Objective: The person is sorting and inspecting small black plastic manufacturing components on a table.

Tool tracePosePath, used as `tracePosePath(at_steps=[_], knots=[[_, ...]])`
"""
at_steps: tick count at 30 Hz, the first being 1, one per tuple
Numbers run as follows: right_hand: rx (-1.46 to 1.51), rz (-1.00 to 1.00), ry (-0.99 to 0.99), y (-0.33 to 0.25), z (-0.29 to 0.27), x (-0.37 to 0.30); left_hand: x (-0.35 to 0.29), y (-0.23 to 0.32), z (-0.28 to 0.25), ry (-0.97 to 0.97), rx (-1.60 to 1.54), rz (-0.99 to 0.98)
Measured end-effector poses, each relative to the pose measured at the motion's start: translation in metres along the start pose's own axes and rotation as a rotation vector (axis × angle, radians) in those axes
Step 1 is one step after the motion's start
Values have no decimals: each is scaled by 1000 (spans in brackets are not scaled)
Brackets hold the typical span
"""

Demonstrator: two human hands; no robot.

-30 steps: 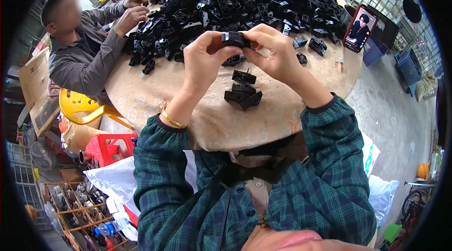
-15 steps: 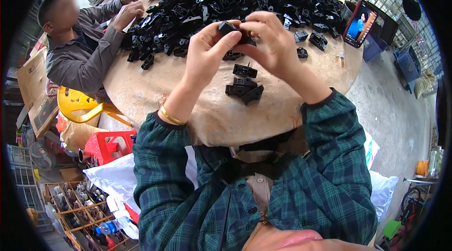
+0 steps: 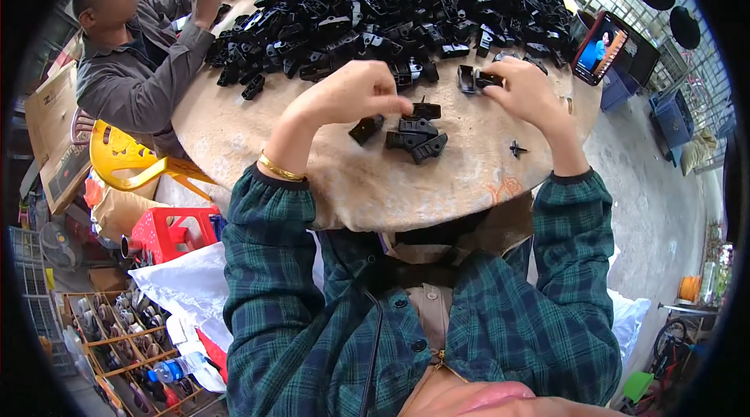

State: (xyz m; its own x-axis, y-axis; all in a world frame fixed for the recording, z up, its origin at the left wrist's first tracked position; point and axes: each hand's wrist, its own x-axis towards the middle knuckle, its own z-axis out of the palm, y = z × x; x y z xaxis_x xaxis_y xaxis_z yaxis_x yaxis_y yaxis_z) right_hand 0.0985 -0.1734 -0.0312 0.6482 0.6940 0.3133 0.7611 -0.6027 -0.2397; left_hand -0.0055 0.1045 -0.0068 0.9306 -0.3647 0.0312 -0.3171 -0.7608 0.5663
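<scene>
My left hand (image 3: pixel 351 94) hovers over the near side of the table with thumb and forefinger apart, and I see nothing held between them. Just below its thumb lies a single black plastic part (image 3: pixel 366 129). Beside that, a small cluster of black plastic parts (image 3: pixel 418 140) rests on the cloth, with another black piece (image 3: pixel 426 110) just behind. Further right, my right hand (image 3: pixel 533 95) pinches a black plastic part (image 3: pixel 487 80) between thumb and fingers. A second hollow black part (image 3: pixel 466 79) stands right beside it. A small cross-shaped black piece (image 3: pixel 516 149) lies near my right wrist.
A large heap of black plastic parts (image 3: pixel 391 3) covers the far side of the cloth-covered table (image 3: pixel 258 151). A phone (image 3: pixel 600 48) stands at the right edge. At the left, another person (image 3: pixel 141 65) works with both hands. A yellow chair (image 3: pixel 125 163) and red stool (image 3: pixel 176 233) stand left.
Both hands came down and moved apart. A black part now lies below my left hand. My right hand moved right to a part near the heap's edge.
</scene>
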Motion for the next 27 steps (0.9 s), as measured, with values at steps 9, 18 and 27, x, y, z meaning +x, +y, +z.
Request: tracePosePath(at_steps=[9,18,27], knots=[[650,-155,53,-37,0,69,15,-8,30,446,231,102],[480,-426,475,-79,26,66,21,-7,24,495,-1309,-64],[1025,-91,310,-82,27,58,24,1,28,591,-1299,-25]])
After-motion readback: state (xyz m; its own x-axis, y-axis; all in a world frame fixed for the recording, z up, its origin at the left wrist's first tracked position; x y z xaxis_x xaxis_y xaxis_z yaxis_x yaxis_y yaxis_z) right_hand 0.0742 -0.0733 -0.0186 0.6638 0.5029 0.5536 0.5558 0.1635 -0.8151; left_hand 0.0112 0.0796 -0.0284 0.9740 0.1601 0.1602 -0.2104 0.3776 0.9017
